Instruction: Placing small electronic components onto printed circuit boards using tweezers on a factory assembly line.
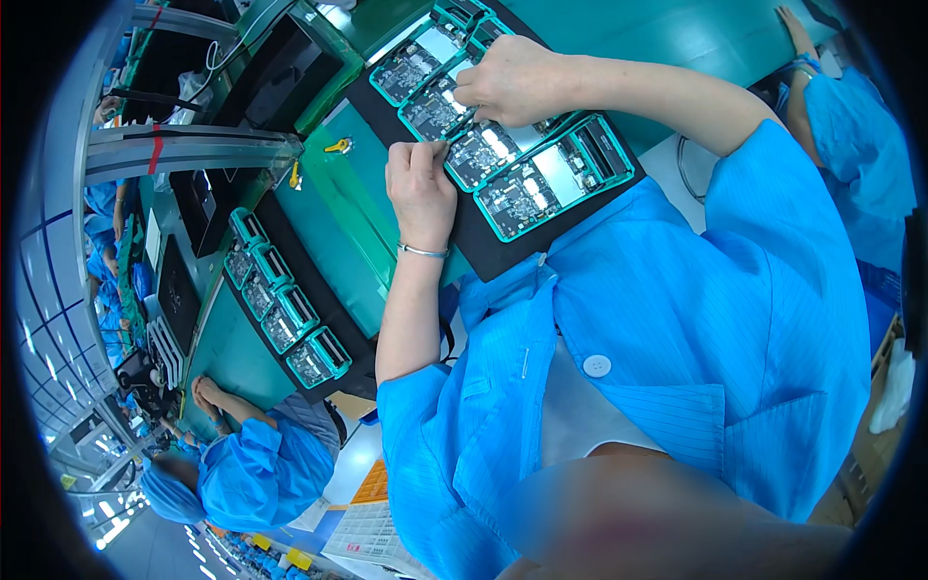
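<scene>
Several teal frames [522, 235] holding circuit boards lie side by side on a black mat [483, 253]. The boards [519, 201] are dark, with silvery parts and pale plates beside them. My left hand [421, 193], with a metal bracelet at the wrist, is at the near-left ends of the middle frames. Its thumb and fingers are pinched together by a frame's corner; what they hold is too small to make out. My right hand [514, 82] is curled over the middle of the row, fingertips down at a board. Its fingers hide whatever is between them.
A second black mat [338, 362] with more teal-framed boards [280, 314] lies to the left on the green bench [333, 227]. A metal post [193, 155] and yellow valve-like fittings [338, 146] stand between. Co-workers in blue [261, 474] sit lower left and at far right [860, 155].
</scene>
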{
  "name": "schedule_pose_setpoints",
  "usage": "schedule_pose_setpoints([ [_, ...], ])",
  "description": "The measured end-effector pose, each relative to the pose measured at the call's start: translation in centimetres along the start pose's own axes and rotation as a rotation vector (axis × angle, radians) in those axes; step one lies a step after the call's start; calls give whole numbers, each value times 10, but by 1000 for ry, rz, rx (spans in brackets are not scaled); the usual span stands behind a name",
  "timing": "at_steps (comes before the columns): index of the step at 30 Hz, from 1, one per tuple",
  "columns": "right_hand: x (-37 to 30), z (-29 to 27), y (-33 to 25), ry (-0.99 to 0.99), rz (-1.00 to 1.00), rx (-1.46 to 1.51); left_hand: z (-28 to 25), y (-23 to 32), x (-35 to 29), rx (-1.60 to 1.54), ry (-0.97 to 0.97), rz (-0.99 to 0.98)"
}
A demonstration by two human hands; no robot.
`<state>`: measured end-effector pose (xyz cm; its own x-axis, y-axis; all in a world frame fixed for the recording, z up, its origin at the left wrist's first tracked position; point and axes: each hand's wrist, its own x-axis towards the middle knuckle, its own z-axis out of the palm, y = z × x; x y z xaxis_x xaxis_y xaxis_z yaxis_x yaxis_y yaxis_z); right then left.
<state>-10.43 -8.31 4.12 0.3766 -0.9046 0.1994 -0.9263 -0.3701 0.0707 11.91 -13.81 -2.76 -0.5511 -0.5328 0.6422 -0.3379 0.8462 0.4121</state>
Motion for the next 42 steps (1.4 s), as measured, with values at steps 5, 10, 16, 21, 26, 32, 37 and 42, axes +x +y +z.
schedule_pose_setpoints([
  [5,0,1,-1,9,5,-2,0,0,0,2,-3,5],
  [10,-1,1,0,26,1,-4,0,0,-1,1,-7,-1],
  [16,-2,3,1,40,-1,2,0,0,-1,5,-13,9],
  [21,-1,4,1,27,6,7,0,1,-1,17,-8,1],
  [26,0,2,0,3,16,-1,0,1,-2,18,7,6],
  [32,1,1,0,-14,3,-3,1,0,-2,11,6,5],
  [37,3,1,1,-22,-21,-4,1,-3,-1,4,10,25],
  [42,2,3,1,-23,-9,7,4,-5,-3,-4,12,23],
])
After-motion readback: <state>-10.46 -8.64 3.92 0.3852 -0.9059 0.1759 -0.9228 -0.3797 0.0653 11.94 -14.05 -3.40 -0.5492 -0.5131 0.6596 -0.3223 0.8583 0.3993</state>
